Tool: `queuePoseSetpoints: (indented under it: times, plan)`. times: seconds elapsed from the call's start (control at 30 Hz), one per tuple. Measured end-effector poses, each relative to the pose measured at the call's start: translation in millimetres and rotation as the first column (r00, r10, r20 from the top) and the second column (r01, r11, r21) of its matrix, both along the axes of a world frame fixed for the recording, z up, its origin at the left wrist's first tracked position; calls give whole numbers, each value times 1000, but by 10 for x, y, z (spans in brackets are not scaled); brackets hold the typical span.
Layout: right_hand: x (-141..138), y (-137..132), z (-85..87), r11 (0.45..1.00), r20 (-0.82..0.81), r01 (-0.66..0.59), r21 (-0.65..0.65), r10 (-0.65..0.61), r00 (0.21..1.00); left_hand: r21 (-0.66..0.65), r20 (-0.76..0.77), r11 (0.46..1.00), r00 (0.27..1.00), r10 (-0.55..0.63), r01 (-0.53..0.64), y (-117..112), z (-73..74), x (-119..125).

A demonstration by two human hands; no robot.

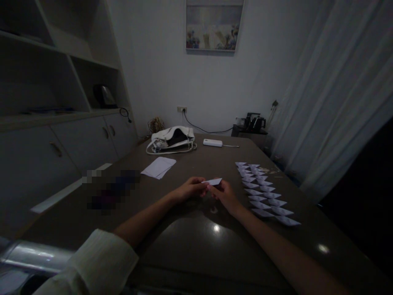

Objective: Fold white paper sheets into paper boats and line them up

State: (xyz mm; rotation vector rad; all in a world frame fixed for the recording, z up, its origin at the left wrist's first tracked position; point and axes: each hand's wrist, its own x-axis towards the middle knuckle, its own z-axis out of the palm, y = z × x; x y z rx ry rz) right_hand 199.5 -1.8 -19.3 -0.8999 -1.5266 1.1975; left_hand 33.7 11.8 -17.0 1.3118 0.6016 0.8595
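Observation:
Between my two hands, above the middle of the dark table (184,237), is a small folded piece of white paper (214,181). My left hand (194,187) pinches its left end. On the other side, my right hand (225,194) grips it, the thumb pressed on the near edge and the fingers behind. To the right stand folded paper boats (258,191) in two long rows running away from me. A small stack of white paper sheets (159,167) lies flat to the left, beyond my left hand.
A white handbag (173,138) sits at the table's far end, with a white power bank (212,142) and short cable to its right. A blurred dark patch (115,189) covers something on the left. Cabinets (86,143) line the left wall; a sheer curtain (334,82) hangs at right.

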Motion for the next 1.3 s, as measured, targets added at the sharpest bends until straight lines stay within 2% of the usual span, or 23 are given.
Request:
queuePoseSetpoints:
  times: [0.1, 0.33, 0.73, 1.0, 1.3]
  plan:
    - [-2, -18, 26, 1000, -15, -27, 6, 27, 1000, -79, 71, 994, 995, -72, 77, -54, 34, 56]
    - [-9, -126, 128, 996, -82, -72, 43, 75, 994, -149, 135, 977, 982, -130, 150, -145, 114, 60]
    - [-20, -318, 254, 990, -104, -127, 67, 133, 986, -133, 169, 944, 945, -279, 302, -224, 183, 38]
    - [-25, -314, 235, 983, -148, -175, 51, 181, 972, -145, 177, 939, 942, -285, 312, -242, 211, 38]
    - [-14, -300, 207, 984, -149, -166, 66, 174, 973, -147, 186, 936, 939, -290, 319, -247, 216, 32]
